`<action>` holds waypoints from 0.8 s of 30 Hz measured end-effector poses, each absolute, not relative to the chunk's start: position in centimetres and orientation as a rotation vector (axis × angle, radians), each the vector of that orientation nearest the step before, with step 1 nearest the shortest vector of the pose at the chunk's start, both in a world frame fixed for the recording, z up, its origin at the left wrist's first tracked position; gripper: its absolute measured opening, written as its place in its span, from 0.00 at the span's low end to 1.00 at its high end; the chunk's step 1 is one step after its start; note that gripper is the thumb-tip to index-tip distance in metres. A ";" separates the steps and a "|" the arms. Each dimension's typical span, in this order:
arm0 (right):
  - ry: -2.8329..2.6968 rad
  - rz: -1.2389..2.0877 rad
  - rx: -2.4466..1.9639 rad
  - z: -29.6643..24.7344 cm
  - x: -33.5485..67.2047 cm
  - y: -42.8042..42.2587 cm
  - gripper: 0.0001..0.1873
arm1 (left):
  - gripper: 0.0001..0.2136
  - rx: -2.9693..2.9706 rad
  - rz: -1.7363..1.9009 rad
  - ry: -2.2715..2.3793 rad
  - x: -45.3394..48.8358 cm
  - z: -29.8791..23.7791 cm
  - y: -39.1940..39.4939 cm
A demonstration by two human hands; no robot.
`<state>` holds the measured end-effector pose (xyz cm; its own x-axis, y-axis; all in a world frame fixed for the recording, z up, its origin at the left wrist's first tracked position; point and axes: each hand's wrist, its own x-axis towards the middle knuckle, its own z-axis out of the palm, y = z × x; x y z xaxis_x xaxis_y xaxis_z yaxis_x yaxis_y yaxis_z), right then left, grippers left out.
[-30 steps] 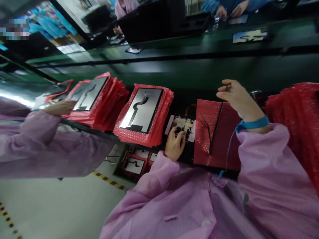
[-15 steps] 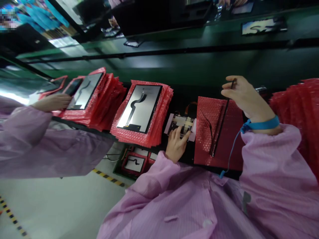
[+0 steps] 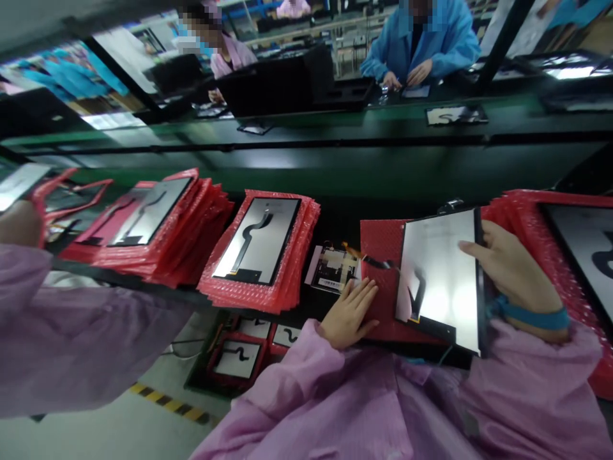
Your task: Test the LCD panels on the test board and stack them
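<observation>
A tablet-sized display panel (image 3: 443,268), its silvery back toward me and a black ribbon cable (image 3: 419,295) near its lower left, stands tilted over a red bubble-wrap pad (image 3: 378,246). Gripping its right edge is my right hand (image 3: 520,275), thumb on the back and fingers behind, partly hidden. My left hand (image 3: 352,313) lies flat with fingers stretched out at the pad's left edge. Just beyond its fingertips sits a small circuit board (image 3: 334,268) with tape across it. From the board a lead with an orange end (image 3: 352,250) runs toward the panel's cable.
To the left stand stacks of red bubble bags (image 3: 306,255) with a display panel (image 3: 258,239) on top. Another panel (image 3: 587,249) lies on bags at the right. A co-worker's sleeve (image 3: 90,351) reaches in from the left. A crate (image 3: 205,364) of panels sits below.
The panel, seen edge-on before, has been turned so its back faces me. My left hand has moved from the board onto the pad. The view has tipped upward; a second panel shows at right.
</observation>
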<state>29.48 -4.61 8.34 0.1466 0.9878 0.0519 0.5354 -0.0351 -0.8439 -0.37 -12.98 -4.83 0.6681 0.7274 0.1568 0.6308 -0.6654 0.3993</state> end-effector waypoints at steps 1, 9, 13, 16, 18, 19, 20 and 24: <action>-1.398 0.845 -1.616 8.4 29.6 -4.8 0.11 | 0.33 2.567 0.419 1.078 -0.2 -4.8 -12.7; -1.340 1.135 -1.569 5.3 27.0 -1.8 0.16 | 0.31 2.429 0.497 1.030 -1.5 -3.8 -9.2; -1.459 0.994 -1.733 3.0 27.1 -0.8 0.11 | 0.23 2.455 0.515 1.061 -1.1 -3.2 -8.8; -1.533 0.763 -1.877 2.9 28.3 -2.3 0.05 | 0.20 2.501 0.417 1.080 -0.8 -2.5 -8.7; -1.621 0.610 -1.932 3.4 28.8 -4.0 0.04 | 0.19 2.518 0.378 1.081 -0.7 -1.6 -8.5; -1.705 0.535 -1.938 3.7 28.8 -4.8 0.04 | 0.18 2.520 0.382 1.058 -0.7 -1.0 -8.3; -1.817 0.481 -1.901 3.9 28.4 -5.4 0.05 | 0.17 2.520 0.414 1.021 -0.7 -0.2 -8.1; -2.187 0.560 -1.438 3.4 24.5 -4.9 0.12 | 0.14 2.523 0.819 0.994 -0.4 3.0 -5.8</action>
